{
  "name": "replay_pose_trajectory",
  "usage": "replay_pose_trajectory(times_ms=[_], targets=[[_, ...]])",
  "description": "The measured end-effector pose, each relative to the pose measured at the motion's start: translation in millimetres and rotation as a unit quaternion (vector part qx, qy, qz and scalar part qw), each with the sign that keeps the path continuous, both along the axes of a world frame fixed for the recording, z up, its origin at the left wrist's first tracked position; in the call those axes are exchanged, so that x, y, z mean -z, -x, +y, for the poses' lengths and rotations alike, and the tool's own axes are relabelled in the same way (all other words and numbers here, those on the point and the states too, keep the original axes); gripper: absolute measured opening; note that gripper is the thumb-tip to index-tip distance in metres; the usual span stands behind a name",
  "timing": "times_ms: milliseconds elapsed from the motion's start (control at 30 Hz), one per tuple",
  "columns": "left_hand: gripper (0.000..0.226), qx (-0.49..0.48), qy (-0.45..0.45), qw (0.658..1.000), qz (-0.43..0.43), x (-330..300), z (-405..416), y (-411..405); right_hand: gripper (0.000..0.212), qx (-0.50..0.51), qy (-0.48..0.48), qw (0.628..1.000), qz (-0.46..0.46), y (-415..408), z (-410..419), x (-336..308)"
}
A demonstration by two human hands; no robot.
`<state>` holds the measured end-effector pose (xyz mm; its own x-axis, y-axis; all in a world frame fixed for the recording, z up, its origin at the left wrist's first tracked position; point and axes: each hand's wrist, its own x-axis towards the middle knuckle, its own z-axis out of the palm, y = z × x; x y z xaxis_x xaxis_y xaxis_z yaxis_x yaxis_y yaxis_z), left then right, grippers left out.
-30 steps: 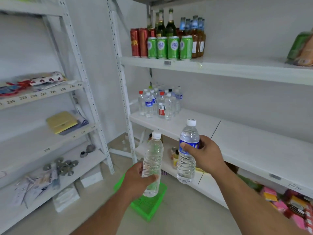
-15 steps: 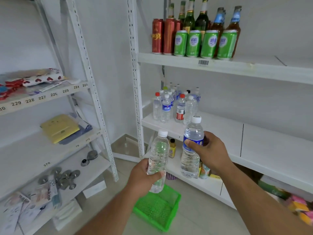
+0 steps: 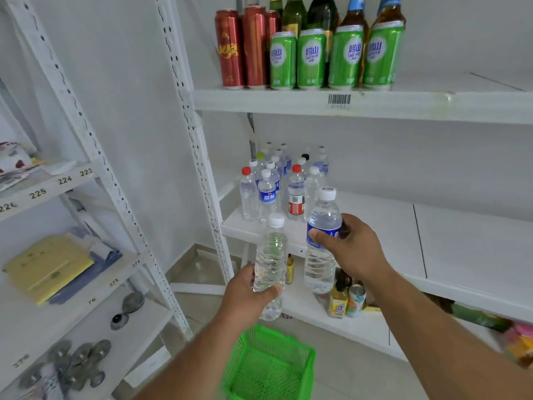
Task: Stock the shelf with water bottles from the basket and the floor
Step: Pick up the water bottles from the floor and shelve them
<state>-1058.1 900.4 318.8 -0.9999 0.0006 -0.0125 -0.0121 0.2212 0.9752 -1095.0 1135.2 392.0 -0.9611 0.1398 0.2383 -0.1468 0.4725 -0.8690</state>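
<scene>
Hands first: both of mine reach forward from the bottom of the head view, forearms angled up toward the middle shelf (image 3: 375, 226). My left hand (image 3: 248, 293) has its grip wrapped round the lower body of a clear unlabelled bottle (image 3: 271, 264), white cap up, held roughly upright over the green basket (image 3: 268, 368) on the floor. My right hand (image 3: 352, 249) has its grip closed on the blue-labelled bottle (image 3: 323, 238), thumb across the label, the bottle upright and a little higher than the other, in front of the shelf's front edge. The two bottles sit side by side, apart.

Behind them, at the left end of the middle shelf, stands a cluster of water bottles (image 3: 282, 186): mostly white caps, two red caps, one black and one greenish. One carries a blue label, another a red and white one; I cannot read their print.

On the upper shelf stand four green cans (image 3: 334, 59) marked "LAOSHAN" under Chinese characters, red cans (image 3: 245, 47) beside them, glass bottles behind, and a barcode sticker (image 3: 339, 99) on the shelf's front lip. The left rack (image 3: 69, 180) shows numbers 223, 224, 225, 226, and lower down 374, 375, 76.
</scene>
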Motion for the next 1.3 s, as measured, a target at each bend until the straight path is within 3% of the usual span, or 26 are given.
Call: replay_pose_trajectory(times_ms=[867,1300], targets=[[0.031,0.121,0.037,0.992,-0.019,23.8,-52.2,219.7,0.044,0.160,-0.012,0.986,-0.034,137.2,-61.0,28.9],[0.040,0.145,0.044,0.988,-0.036,31.1,-2.3,293.4,0.037,0.199,0.007,0.978,-0.061,194.0,-44.3,43.4]])
